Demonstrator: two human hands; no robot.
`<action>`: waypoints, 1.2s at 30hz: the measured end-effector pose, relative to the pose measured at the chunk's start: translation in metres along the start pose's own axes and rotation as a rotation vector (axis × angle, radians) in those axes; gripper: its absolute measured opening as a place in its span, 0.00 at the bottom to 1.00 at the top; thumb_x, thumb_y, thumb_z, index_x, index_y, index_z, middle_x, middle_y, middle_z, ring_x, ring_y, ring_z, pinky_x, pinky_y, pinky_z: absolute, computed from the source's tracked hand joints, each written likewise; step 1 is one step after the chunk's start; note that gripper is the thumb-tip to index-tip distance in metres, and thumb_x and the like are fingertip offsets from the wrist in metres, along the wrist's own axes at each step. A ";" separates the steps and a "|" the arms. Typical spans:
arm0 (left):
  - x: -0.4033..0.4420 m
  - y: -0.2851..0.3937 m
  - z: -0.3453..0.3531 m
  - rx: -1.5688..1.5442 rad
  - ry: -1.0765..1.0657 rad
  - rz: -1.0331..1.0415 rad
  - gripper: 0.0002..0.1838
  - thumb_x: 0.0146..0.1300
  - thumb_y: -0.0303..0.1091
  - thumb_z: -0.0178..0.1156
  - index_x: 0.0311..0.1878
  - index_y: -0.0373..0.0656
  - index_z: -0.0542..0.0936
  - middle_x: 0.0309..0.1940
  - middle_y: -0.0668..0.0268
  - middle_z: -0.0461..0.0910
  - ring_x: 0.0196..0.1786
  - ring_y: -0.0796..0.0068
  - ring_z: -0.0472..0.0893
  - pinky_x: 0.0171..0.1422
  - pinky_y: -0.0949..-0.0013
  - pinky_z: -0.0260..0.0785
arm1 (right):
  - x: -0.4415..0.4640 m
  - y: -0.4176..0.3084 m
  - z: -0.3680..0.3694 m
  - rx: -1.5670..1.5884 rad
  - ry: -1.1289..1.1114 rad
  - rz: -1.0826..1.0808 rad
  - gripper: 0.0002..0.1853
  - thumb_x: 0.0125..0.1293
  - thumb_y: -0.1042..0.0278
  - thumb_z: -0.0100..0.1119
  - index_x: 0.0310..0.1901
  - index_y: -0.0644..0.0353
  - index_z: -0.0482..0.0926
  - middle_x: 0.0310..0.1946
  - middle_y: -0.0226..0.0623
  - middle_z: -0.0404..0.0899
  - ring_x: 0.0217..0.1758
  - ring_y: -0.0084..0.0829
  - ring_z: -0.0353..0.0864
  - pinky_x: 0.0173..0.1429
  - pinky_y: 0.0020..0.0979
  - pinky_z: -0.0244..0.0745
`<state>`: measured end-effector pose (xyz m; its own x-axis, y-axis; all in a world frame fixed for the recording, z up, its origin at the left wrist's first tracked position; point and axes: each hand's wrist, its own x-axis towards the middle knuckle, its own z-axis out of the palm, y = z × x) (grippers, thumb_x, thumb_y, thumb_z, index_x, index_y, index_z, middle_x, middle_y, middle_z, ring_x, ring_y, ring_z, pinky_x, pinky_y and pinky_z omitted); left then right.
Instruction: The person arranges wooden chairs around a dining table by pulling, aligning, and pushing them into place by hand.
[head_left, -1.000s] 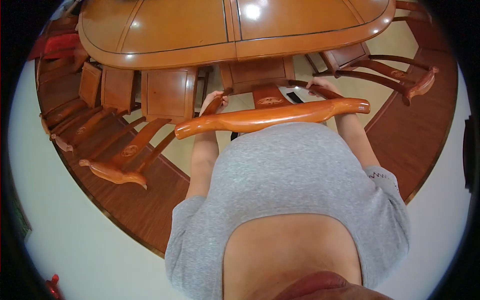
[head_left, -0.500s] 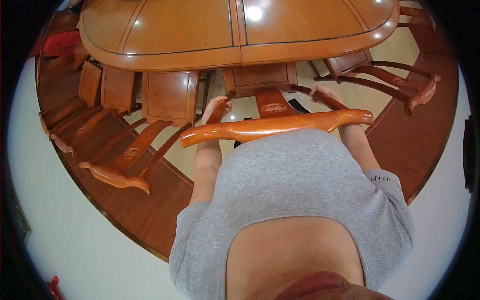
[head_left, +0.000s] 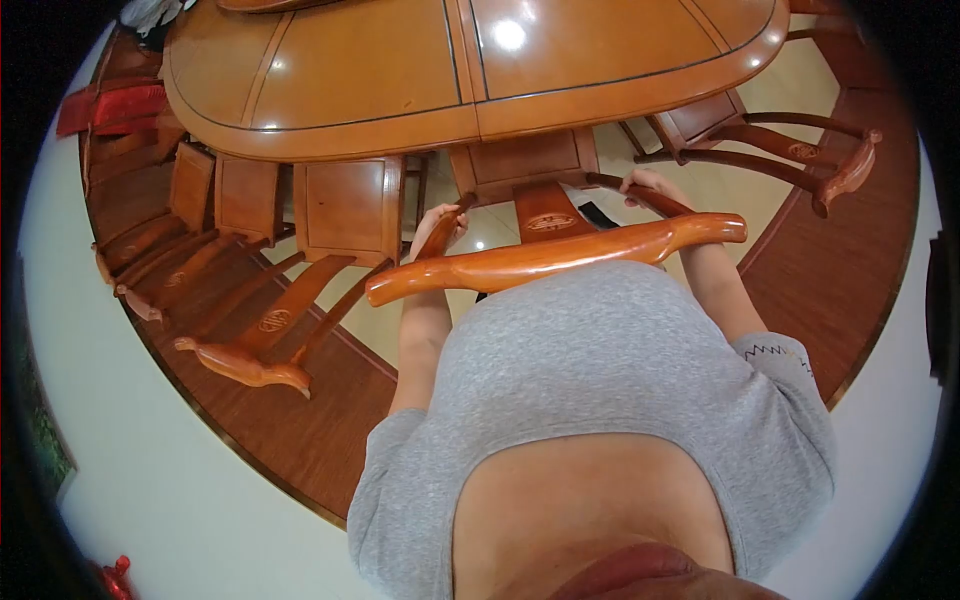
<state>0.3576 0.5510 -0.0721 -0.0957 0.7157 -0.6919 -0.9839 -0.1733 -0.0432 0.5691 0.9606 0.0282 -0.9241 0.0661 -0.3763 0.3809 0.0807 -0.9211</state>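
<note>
A glossy reddish-brown wooden chair stands right in front of my body, its top rail close against my grey shirt. My left hand is wrapped round the chair's left back post, below the rail. On the opposite post my right hand is closed in the same way, fingers partly hidden behind the wood. Between them runs the carved middle slat. The front of the chair's seat goes out of sight beneath the edge of the wooden table.
Several matching chairs line the table's left side, the nearest chair close to my left arm. Another chair stands to the right. A dark wood floor border surrounds the pale tiles. A red object lies far left.
The view has tilted slightly, so the table and left chairs appear shifted, with the left side lower. Both hands keep their hold on the chair, which has hardly moved in view.
</note>
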 end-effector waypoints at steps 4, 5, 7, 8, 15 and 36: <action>-0.007 -0.001 0.009 -0.009 -0.022 -0.024 0.08 0.59 0.29 0.51 0.34 0.36 0.64 0.23 0.61 0.70 0.25 0.71 0.75 0.30 0.73 0.74 | -0.003 -0.003 0.001 -0.019 0.000 -0.037 0.04 0.60 0.66 0.53 0.33 0.55 0.75 0.30 0.29 0.72 0.28 0.19 0.75 0.30 0.18 0.64; -0.008 -0.001 0.011 -0.027 -0.050 -0.058 0.08 0.59 0.29 0.50 0.35 0.35 0.63 0.24 0.60 0.71 0.26 0.71 0.75 0.30 0.73 0.74 | -0.003 -0.003 0.001 -0.019 0.003 -0.056 0.04 0.60 0.66 0.53 0.33 0.55 0.75 0.29 0.29 0.72 0.28 0.19 0.75 0.29 0.18 0.64; -0.009 0.000 0.011 -0.043 -0.077 -0.090 0.09 0.60 0.30 0.49 0.36 0.35 0.63 0.25 0.60 0.71 0.27 0.71 0.76 0.31 0.72 0.74 | -0.002 -0.005 0.001 -0.030 -0.004 -0.055 0.04 0.60 0.66 0.53 0.33 0.55 0.75 0.29 0.29 0.71 0.28 0.19 0.75 0.30 0.18 0.63; -0.009 0.000 0.011 -0.052 -0.106 -0.112 0.09 0.60 0.30 0.49 0.37 0.34 0.62 0.25 0.59 0.71 0.27 0.70 0.76 0.31 0.71 0.75 | -0.002 -0.006 0.000 -0.040 -0.008 -0.052 0.04 0.60 0.66 0.53 0.33 0.55 0.75 0.28 0.29 0.71 0.28 0.19 0.74 0.30 0.18 0.63; -0.006 0.000 0.007 -0.069 -0.087 -0.136 0.10 0.60 0.31 0.48 0.40 0.33 0.64 0.27 0.58 0.72 0.29 0.70 0.76 0.30 0.72 0.73 | -0.002 -0.005 -0.001 -0.098 -0.026 -0.077 0.06 0.60 0.64 0.54 0.33 0.55 0.76 0.27 0.29 0.71 0.27 0.19 0.74 0.32 0.18 0.63; -0.051 -0.033 0.017 -0.336 -0.324 -0.094 0.27 0.61 0.45 0.51 0.54 0.31 0.65 0.43 0.52 0.73 0.42 0.61 0.76 0.44 0.60 0.72 | -0.007 0.018 -0.001 -0.127 0.046 0.002 0.10 0.60 0.65 0.54 0.38 0.62 0.75 0.26 0.34 0.75 0.28 0.25 0.74 0.32 0.30 0.71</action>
<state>0.3928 0.5312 -0.0231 -0.1030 0.9036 -0.4157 -0.8925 -0.2685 -0.3624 0.5825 0.9625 0.0141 -0.9221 0.1113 -0.3705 0.3861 0.2056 -0.8993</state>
